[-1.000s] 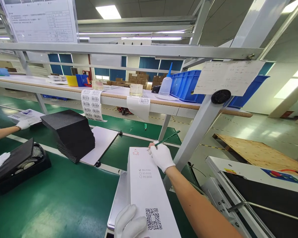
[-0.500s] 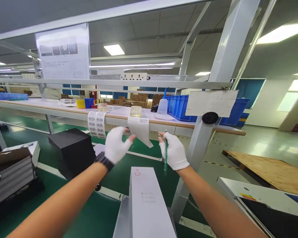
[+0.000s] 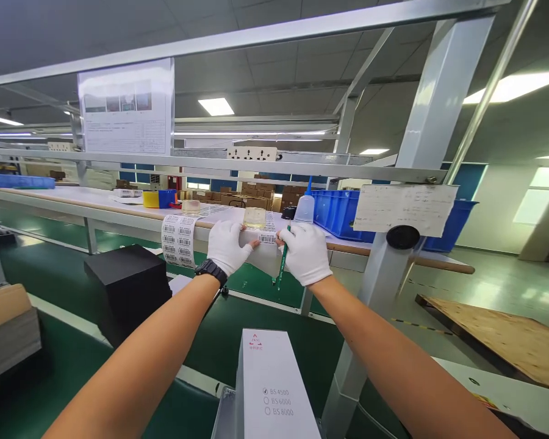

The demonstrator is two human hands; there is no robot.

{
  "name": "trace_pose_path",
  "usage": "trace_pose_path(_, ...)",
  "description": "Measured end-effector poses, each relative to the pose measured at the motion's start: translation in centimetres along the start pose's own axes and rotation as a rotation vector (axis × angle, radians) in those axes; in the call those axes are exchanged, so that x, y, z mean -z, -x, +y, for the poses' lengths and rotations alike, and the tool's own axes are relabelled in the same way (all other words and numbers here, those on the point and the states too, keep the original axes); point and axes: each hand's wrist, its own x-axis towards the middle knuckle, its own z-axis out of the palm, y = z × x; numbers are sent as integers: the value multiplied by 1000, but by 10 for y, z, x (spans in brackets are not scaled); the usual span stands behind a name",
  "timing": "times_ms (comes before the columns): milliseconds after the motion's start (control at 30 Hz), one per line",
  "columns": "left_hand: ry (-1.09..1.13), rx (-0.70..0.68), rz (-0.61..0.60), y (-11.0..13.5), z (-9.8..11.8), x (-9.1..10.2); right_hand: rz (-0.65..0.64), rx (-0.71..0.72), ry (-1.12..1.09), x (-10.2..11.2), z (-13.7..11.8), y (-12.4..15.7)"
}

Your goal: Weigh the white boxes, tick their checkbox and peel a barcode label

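Both gloved hands at 12 o'clock: left hand point(image 3: 229, 245) & right hand point(image 3: 304, 252) pinch barcode label point(image 3: 268, 238), thin, floppy, likely tears easily; grip edges. Right also holds green pen point(image 3: 281, 268).

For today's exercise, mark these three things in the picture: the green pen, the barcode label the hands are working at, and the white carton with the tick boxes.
green pen point(image 3: 281, 268), head view, mid-shaft below the right hand.
barcode label point(image 3: 268, 238), head view, its printed face between the fingertips.
white carton point(image 3: 274, 378), head view, top face above the tick boxes.
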Motion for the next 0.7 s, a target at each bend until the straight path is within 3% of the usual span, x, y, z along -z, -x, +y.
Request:
trace_pose_path(300, -30, 18, -15, 1, 7, 0, 124, 80, -45, 1, -2, -6)
trace_pose_path(400, -1, -19, -100, -1, 3, 8, 229, 117, -332, 10, -14, 6)
trace_pose_path(467, 49, -80, -150, 12, 1, 20, 292, -30, -588, 18, -29, 30)
trace_pose_path(567, 165, -101, -185, 73, 12, 52, 177, -445, -873, 30, -48, 89)
trace_pose_path(700, 485, -4, -334, 208, 59, 115, -168, -874, -1000, 34, -51, 172)
